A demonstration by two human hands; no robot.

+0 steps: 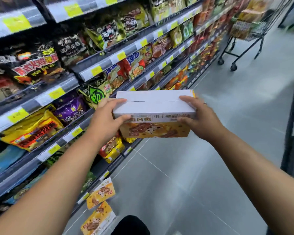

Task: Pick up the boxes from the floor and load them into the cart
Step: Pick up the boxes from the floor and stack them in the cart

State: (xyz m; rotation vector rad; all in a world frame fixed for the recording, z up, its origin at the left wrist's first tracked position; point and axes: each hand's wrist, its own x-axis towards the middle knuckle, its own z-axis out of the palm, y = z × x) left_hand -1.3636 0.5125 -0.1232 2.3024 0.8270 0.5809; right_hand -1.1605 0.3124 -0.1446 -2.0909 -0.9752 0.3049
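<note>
While the box (154, 112) hangs between two grips with nothing under it, a drop is the main risk.
Left grip (107, 116) and right grip (199, 116) each clamp one short end of the box, fingers curled over the white top and thumbs on the printed front. A slackened squeeze would probably send it to the floor (185, 175). Cart (248, 26) stands well apart up the aisle and seems part loaded, though blurred. On the way there, the box could clip the shelf (109, 60) close on the left. Floor boxes (101, 194) lie at the shelf foot, near the person's path: a likely trip hazard.
</note>
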